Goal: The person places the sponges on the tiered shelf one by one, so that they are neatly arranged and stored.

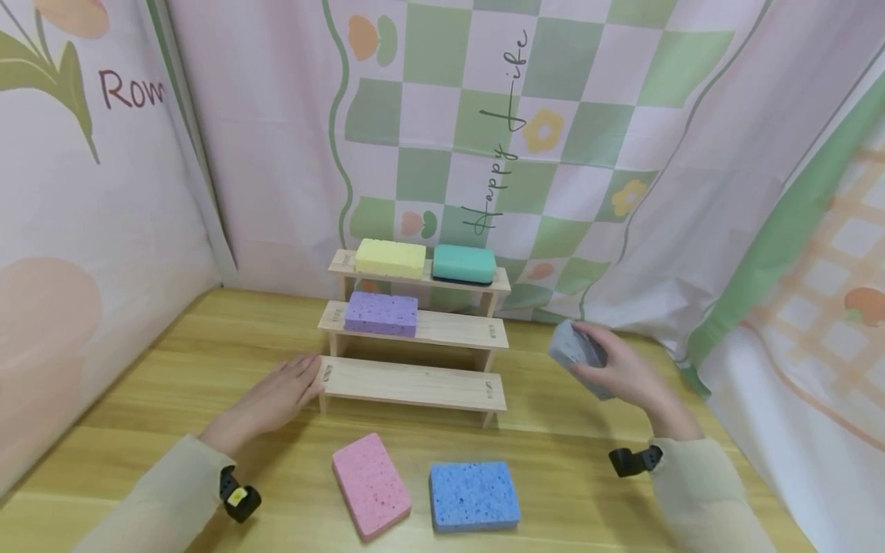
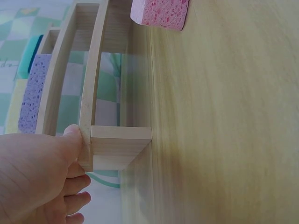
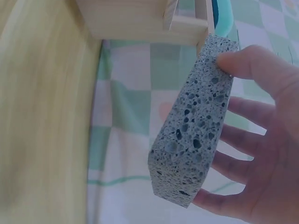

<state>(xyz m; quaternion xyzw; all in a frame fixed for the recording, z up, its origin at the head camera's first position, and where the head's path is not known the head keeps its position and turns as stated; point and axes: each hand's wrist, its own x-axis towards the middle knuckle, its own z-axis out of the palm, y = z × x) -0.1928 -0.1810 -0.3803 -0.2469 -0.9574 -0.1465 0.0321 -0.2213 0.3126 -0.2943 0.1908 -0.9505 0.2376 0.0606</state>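
Observation:
My right hand [image 1: 618,367] grips a grey sponge [image 3: 189,130], its thumb on one side and fingers on the other, in the air to the right of a light wooden three-step rack [image 1: 415,382]. Large dark pores speckle the sponge's face in the right wrist view. My left hand [image 1: 280,392] rests against the left end of the lowest step, its thumb [image 2: 71,135] at the plank's corner and its other fingers [image 2: 77,203] extending past the end. On the middle step sits a purple sponge [image 1: 382,314]; the top step bears a yellow sponge [image 1: 390,259] and a teal sponge [image 1: 464,263].
In front of the rack, a pink sponge [image 1: 372,486] lies slanted on the wooden table [image 1: 276,476], with a blue sponge [image 1: 474,496] to its right. Printed curtains [image 1: 276,153] hang behind the rack and on both sides.

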